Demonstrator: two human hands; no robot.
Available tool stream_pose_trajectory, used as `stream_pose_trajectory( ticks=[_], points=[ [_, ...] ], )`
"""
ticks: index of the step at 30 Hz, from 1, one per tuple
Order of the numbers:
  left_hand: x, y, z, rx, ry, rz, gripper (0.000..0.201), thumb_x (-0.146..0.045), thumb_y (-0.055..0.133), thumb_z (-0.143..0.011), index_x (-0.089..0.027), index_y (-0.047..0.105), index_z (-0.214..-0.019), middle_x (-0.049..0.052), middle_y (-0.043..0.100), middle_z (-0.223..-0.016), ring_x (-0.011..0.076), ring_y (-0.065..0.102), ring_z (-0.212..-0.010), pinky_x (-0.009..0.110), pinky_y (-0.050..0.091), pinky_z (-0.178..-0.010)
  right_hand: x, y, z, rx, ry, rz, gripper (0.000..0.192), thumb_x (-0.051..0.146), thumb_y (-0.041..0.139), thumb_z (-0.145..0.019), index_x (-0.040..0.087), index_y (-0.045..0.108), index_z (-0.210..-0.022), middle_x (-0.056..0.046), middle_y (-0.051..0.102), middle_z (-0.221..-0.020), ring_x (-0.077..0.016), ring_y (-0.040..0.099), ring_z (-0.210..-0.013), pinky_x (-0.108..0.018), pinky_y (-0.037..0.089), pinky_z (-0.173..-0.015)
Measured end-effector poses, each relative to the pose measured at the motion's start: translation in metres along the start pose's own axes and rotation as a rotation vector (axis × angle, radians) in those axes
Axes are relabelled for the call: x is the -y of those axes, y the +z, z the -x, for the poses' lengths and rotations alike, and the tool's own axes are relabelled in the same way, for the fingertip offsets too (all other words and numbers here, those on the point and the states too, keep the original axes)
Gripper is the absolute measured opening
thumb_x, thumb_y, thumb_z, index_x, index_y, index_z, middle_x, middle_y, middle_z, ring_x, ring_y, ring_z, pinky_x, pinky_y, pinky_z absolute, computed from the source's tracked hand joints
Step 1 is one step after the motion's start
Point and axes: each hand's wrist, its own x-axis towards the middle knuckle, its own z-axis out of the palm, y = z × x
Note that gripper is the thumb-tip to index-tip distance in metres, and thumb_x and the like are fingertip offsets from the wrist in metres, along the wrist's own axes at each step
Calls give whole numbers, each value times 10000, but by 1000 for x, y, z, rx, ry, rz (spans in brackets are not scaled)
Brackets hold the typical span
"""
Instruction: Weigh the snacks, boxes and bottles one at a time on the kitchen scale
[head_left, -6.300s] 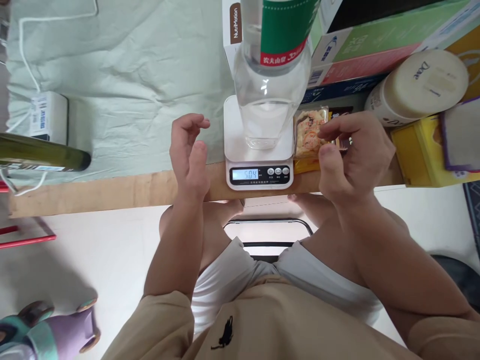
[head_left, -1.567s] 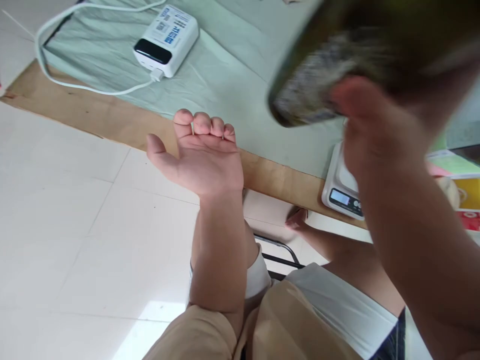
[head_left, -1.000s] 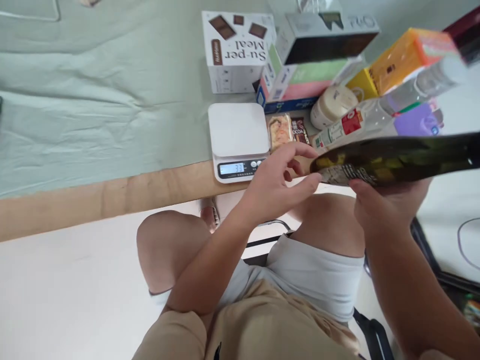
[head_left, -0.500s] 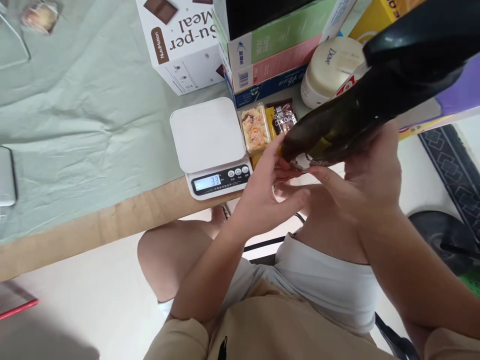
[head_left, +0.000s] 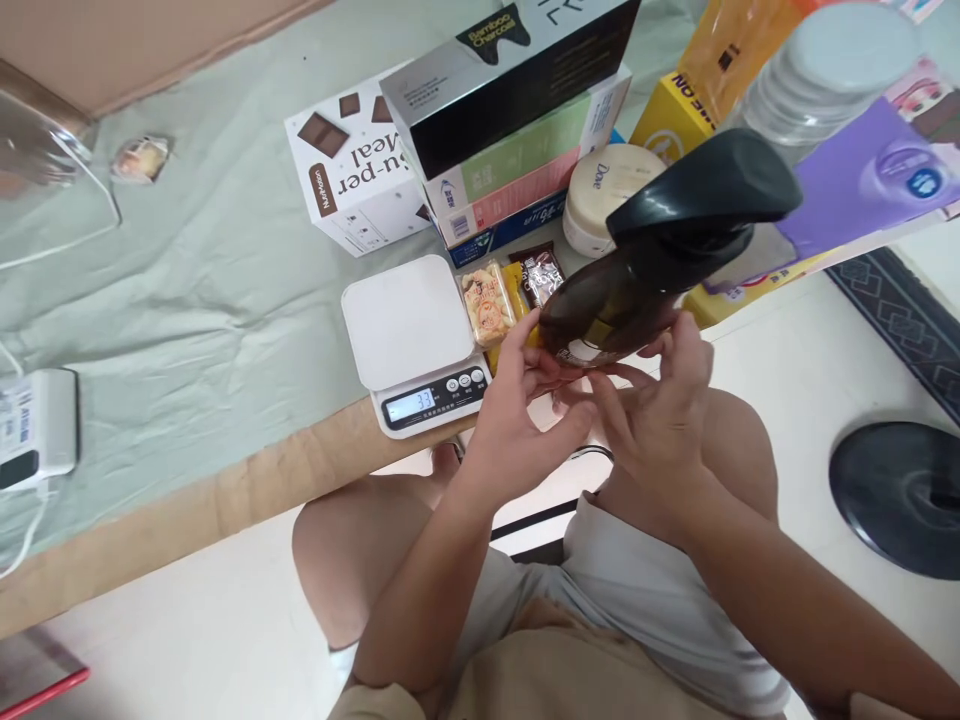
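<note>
A dark brown pump bottle [head_left: 600,310] with a black head stands nearly upright at the table's front edge. My left hand [head_left: 525,410] has its fingers against the bottle's lower left side, its thumb held away. From the right, my right hand [head_left: 664,410] grips the bottle low down, with some fingertips hidden behind it. Left of the bottle sits a white kitchen scale [head_left: 409,325] with a bare plate and a lit display that appears to read 33. Between them lie a wrapped biscuit pack [head_left: 487,303] and a brown cocoa packet [head_left: 538,272].
Behind the scale stand a white meal box [head_left: 352,170] and stacked boxes [head_left: 517,130]. A Dove jar [head_left: 600,195], a yellow box [head_left: 675,115], a clear jar [head_left: 840,60] and a purple pack [head_left: 862,180] crowd the right. A white power device [head_left: 45,425] lies left.
The bottle has swung from a strong tilt to nearly upright, its head coming left and down. My right hand has shifted left, closer to my left hand. The camera view has moved too.
</note>
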Motion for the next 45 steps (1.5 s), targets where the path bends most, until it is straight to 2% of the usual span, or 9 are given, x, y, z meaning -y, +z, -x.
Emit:
stream_pose_trajectory(
  ticks=[6,10,14,19,26,33,38,42,45],
  points=[
    [-1,4,2,-34,20,-30,752,-229,749,-828,-308,364,-1468,22,587,-1067,188,710,-1057,399,580,-1058,-5,3,5,34,-124,99,977,184,666,-905,413,99,-1668,-153,398,-1393,-255,560,-1277,-475,689,-920],
    [-7,-3,6,-123,82,-16,620,-236,749,-849,-297,439,-1383,-4,603,-1018,116,690,-867,289,592,-875,-5,-3,1,-78,-141,53,802,210,671,-880,321,317,-1591,-139,509,-1289,-259,570,-1187,-495,626,-921],
    [3,-20,11,-162,402,-81,138,-257,584,-989,-216,587,-857,-18,546,-706,100,535,-621,236,429,-592,-6,-4,-1,-115,-304,-177,125,267,500,-954,253,564,-1061,2,472,-753,-148,478,-635,-306,437,-573],
    [18,-19,24,18,538,-184,523,-225,508,-982,-178,273,-517,-27,286,-439,84,277,-404,285,164,-439,-7,18,2,203,-457,-253,406,411,529,-946,222,361,-628,31,356,-511,-112,307,-480,-311,266,-527],
    [9,-14,31,34,606,-295,493,-225,484,-987,-179,271,-546,-31,276,-441,89,254,-422,291,169,-448,-10,23,1,289,-342,-308,520,514,454,-990,213,370,-575,13,385,-492,-118,355,-487,-311,302,-571],
    [16,-7,27,-230,468,-335,297,-279,374,-1091,-215,560,-868,-37,461,-591,90,410,-476,250,323,-483,0,31,10,117,-57,-472,501,500,382,-1013,230,323,-596,21,324,-496,-123,328,-468,-314,309,-522],
    [7,-5,11,-300,495,-396,150,-291,518,-1031,-230,635,-1100,60,635,-982,171,629,-918,322,533,-852,-1,25,-3,-26,150,-645,442,440,334,-1025,238,232,-645,57,193,-511,-94,204,-418,-274,201,-424],
    [-7,0,-15,-249,582,-533,527,-401,697,-925,-239,512,-1391,125,578,-1373,270,570,-1324,435,472,-1148,-1,17,-10,-64,253,-749,425,432,357,-1012,236,218,-662,66,163,-523,-87,198,-415,-250,186,-403],
    [-18,6,-35,-137,522,-635,778,-546,798,-837,-248,424,-1450,128,582,-1406,300,602,-1307,436,526,-1075,-3,14,-9,-49,308,-763,437,464,359,-1009,239,217,-662,68,165,-541,-86,205,-431,-250,212,-418]
  ],
)
